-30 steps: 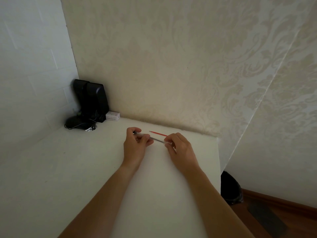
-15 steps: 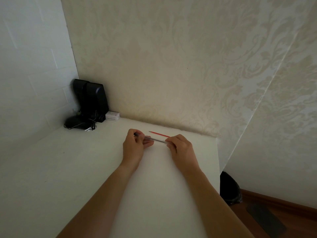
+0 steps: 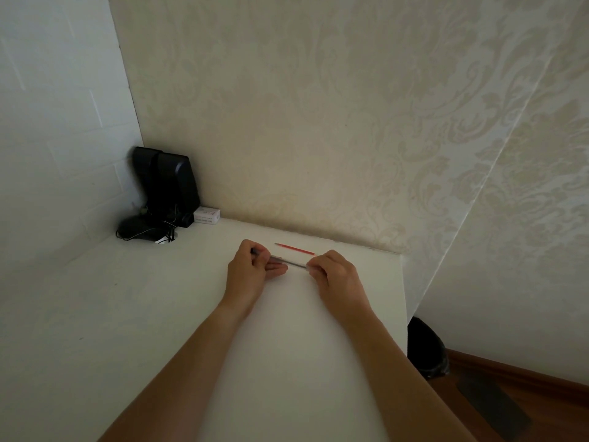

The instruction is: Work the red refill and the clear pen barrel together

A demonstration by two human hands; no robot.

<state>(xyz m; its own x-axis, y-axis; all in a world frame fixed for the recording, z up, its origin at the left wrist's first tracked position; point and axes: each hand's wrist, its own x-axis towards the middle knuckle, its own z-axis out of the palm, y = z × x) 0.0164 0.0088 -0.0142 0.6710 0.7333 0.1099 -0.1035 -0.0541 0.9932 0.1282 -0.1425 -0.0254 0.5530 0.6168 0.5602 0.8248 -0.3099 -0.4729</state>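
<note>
Both hands hold a slim clear pen (image 3: 294,263) over the white table (image 3: 159,314), near its far edge. My left hand (image 3: 251,272) grips the pen's left end with curled fingers. My right hand (image 3: 334,275) pinches its right end. A thin red refill (image 3: 294,249) lies loose on the table just behind the pen, close to the wall. The pen's ends are hidden inside the fingers.
Two black speakers (image 3: 169,186) with tangled cables stand in the far left corner, a small white box (image 3: 207,215) beside them. Patterned wallpaper backs the table. The table's right edge drops to a wooden floor with a black bin (image 3: 424,349).
The two hands have drawn slightly apart along the pen, showing more of its barrel between them. The red refill has not moved.
</note>
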